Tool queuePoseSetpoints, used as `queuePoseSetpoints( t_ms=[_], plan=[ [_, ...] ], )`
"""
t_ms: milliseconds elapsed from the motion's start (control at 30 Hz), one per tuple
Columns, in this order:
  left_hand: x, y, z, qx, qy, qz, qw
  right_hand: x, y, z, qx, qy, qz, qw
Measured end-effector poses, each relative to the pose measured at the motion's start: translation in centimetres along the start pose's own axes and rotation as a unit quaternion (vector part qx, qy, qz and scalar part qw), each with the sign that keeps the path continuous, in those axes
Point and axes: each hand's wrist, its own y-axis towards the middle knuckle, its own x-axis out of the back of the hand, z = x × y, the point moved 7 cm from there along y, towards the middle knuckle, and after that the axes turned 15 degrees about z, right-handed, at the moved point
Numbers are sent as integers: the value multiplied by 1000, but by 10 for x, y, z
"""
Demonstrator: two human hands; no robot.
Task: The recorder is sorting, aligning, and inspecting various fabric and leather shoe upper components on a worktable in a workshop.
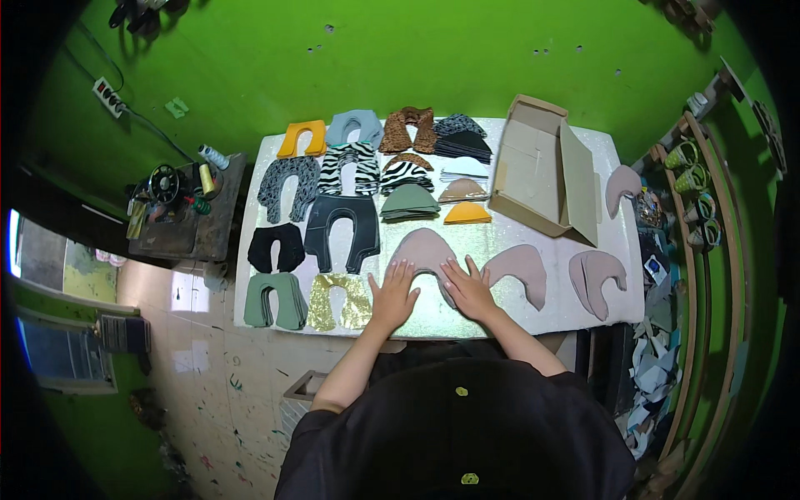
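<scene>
Both my hands lie on a stack of dusty-pink curved fabric pieces (423,247) near the front of the white table. My left hand (394,297) rests flat on its left leg, fingers spread. On the right leg, my right hand (468,289) lies with fingers stretched out. Close to the right hand is another pink curved piece (522,271), and farther right a pair of pink curved pieces (596,279) partly overlap. Beside my left hand sits a stack of gold glittery U-shaped pieces (340,302). Behind the pink stack are green half-round pieces (410,202).
Stacks of U-shaped and half-round pieces in several colours and prints cover the table's left and middle. An open cardboard box (537,171) stands at the back right. A sewing machine (167,185) is at left, a wooden shoe rack (696,192) at right, with fabric scraps (652,367) below.
</scene>
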Motion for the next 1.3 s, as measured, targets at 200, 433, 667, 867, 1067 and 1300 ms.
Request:
queuePoseSetpoints(
  t_ms=[200, 433, 667, 867, 1067, 1300],
  plan=[
    [42, -1, -12, 18, -164, -95, 982, 49, -35, -35, 18, 106, -164, 981],
    [39, 32, -104, -37, -186, -52, 980, 88, -100, -131, -258, 22, -259, 930],
    [-5, 79, -164, -104, -146, 10, 984, 69, -107, -170, -159, 116, -161, 967],
    [-27, 109, -169, -24, -104, 70, 992, 58, -110, -181, -149, 208, -177, 950],
    [-30, 104, -179, -93, -129, 38, 986, 39, -116, -198, -173, 306, -208, 913],
    [2, 81, -183, -94, -273, -87, 954, 41, -106, -204, -91, 435, -262, 857]
  ],
)
